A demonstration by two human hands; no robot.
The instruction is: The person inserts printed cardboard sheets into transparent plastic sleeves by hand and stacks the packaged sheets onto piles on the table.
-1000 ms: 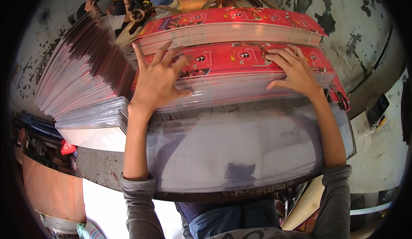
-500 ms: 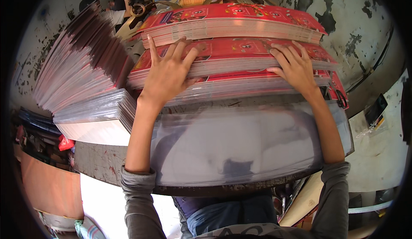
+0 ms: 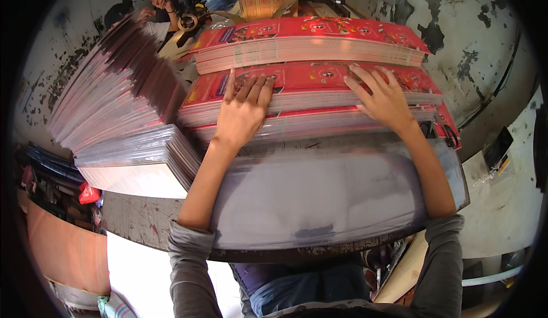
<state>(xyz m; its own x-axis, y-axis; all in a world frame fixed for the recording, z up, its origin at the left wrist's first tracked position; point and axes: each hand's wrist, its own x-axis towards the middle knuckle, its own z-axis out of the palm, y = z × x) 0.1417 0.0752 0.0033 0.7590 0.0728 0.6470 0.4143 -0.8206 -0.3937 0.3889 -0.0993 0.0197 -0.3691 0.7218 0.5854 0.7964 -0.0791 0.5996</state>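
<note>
My left hand (image 3: 244, 112) lies on the front edge of a stack of red printed sheets (image 3: 308, 77), with its fingers stretched out over the top. Farther right on the same stack rests my right hand (image 3: 382, 102), fingers spread and thumb toward the middle. Neither hand grips anything. Behind it is another thick red-topped stack (image 3: 311, 51) with pale layered edges. A lower layer of red sheets with shiny plastic edges (image 3: 337, 123) shows just in front of and below my hands. Between my forearms lies a pile of clear plastic sheets (image 3: 319, 195), reflecting light.
A tall, leaning, fanned pile of plastic-covered sheets (image 3: 105, 104) stands left, by a white-faced stack (image 3: 131, 178). Black-handled scissors (image 3: 452, 136) lie at the table's right end. A phone (image 3: 500, 148) is at far right. Behind are a tape roll (image 3: 186, 22) and a person (image 3: 161, 3).
My left hand has slid right and slightly toward me along the stack, its fingers drawn closer together. The right hand has shifted a little left. The view has tilted slightly.
</note>
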